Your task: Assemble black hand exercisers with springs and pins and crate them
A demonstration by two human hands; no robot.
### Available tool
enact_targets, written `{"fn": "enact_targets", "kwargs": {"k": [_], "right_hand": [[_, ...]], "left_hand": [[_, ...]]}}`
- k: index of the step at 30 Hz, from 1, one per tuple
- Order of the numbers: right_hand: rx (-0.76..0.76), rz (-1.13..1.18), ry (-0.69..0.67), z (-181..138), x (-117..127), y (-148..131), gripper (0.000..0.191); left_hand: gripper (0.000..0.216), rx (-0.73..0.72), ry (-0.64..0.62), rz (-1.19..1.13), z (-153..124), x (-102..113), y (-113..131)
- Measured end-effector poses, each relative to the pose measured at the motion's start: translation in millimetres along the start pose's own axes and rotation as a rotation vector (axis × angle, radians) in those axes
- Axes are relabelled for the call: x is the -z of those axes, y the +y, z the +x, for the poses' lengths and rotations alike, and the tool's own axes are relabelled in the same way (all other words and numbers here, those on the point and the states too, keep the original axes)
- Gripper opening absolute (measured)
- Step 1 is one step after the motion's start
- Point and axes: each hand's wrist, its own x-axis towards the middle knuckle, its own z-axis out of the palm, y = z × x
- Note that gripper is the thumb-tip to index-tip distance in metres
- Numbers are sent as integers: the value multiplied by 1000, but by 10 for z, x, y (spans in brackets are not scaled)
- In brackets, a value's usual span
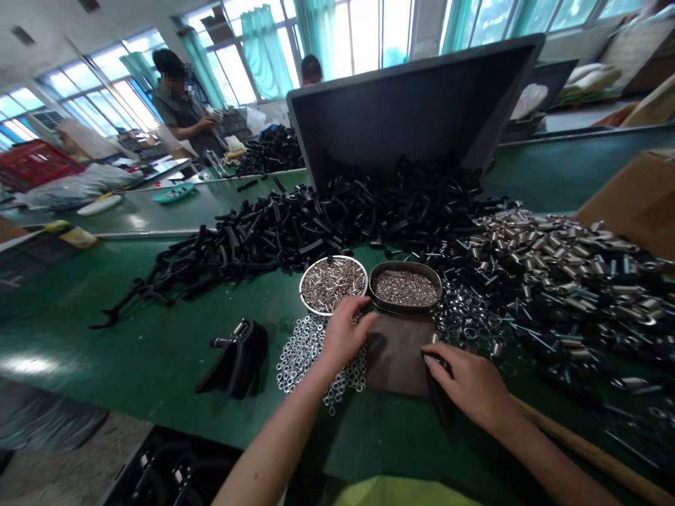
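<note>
My left hand (344, 336) hovers over the near edge of a white round dish (301, 294) filled with small metal pins. Its thumb and fingers are apart, with nothing visible between them. To the right of the dish, an oval tin (373, 296) holds tiny metal pieces. My right hand (472, 383) is closed round a long black part (440, 400) at the right edge of a brown pad (396, 355). A small metal sleeve (434, 339) shows at that part's upper end. Zinc-coloured nuts (300, 355) lie spread under and beside my left forearm.
Black parts (279, 225) heap up before a tipped grey bin (411, 105). On the right are metal sleeves (559, 246), bolts and rings (469, 316), and a wooden stick (590, 457). Black assembled pieces (245, 358) stand at left. A person (184, 105) stands across the table.
</note>
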Motion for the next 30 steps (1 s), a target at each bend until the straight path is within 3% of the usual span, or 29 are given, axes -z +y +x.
{"fn": "enact_targets", "kwargs": {"k": [3, 6, 10, 16, 22, 26, 30], "right_hand": [[21, -214, -114, -1, -23, 21, 22], [46, -312, -125, -10, -60, -30, 22], [67, -350, -114, -11, -97, -46, 22], [73, -337, -114, -8, -115, -2, 23], [31, -267, -91, -22, -90, -4, 21], [30, -235, -53, -45, -79, 10, 20], [29, -234, -52, -65, -95, 3, 20]], "left_hand": [[29, 232, 200, 240, 794, 422, -348], [34, 382, 277, 279, 1465, 715, -672], [37, 559, 274, 207, 1911, 851, -999], [36, 696, 264, -79, 1970, 849, -1250], [40, 778, 372, -365, 1786, 944, -1259], [37, 785, 458, -442, 1623, 987, -1224], [33, 789, 438, -427, 1520, 977, -1197]]}}
